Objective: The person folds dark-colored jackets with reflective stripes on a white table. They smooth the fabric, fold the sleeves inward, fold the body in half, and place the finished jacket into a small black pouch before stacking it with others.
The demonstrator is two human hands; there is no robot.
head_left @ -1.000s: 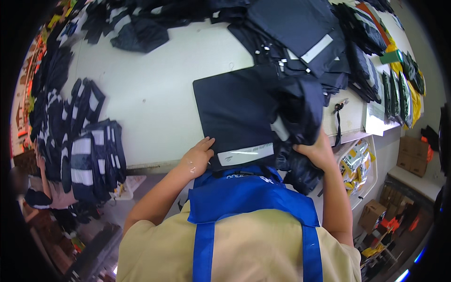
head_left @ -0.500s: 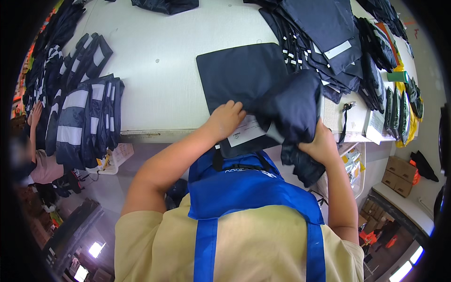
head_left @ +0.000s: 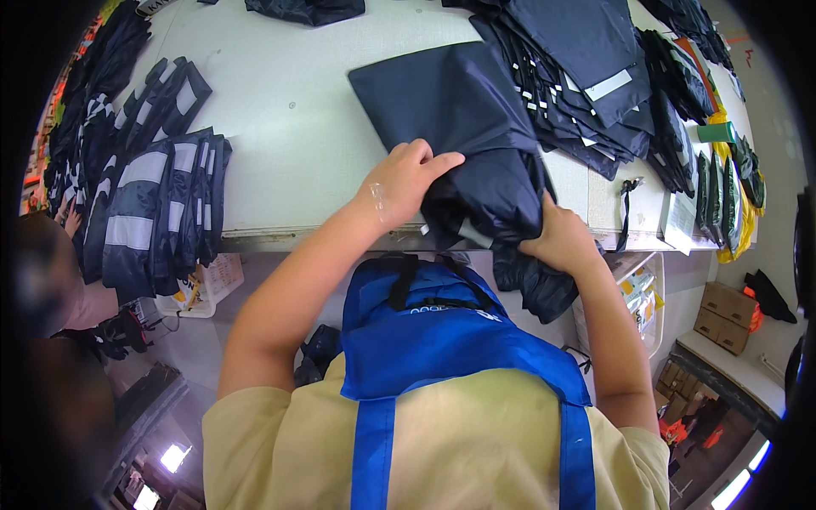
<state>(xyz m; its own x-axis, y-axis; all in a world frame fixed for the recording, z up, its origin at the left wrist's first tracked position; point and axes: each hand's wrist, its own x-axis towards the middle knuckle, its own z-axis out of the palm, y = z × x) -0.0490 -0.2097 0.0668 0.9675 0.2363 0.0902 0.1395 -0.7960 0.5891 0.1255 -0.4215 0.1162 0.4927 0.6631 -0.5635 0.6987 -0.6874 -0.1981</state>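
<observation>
A flat, dark navy fabric pouch (head_left: 416,81) lies near the middle of the table's front edge, its far corners square. A bundled garment of shiny dark cloth (head_left: 484,191) lies over or partly inside its near part; which of the two I cannot tell. My left hand (head_left: 405,180) grips the pouch's left side, thumb stretched across the cloth and the other fingers partly hidden. My right hand (head_left: 561,236) is closed round the garment's right side, and a loose crumpled end (head_left: 544,293) hangs below it past the table edge. A small white tag shows near the left wrist.
Folded dark garments with pale grey bands (head_left: 140,195) stand at the left. Stacked dark pouches with white labels (head_left: 586,51) lie at the far right, beside packed garments and a green roll (head_left: 716,133). White baskets (head_left: 204,285) sit below the table. Another person is at the left edge.
The garment has been brought left and down onto the pouch, hiding its white print. The pouch has shifted away from me. My left hand has moved forward and its thumb is now stretched out.
</observation>
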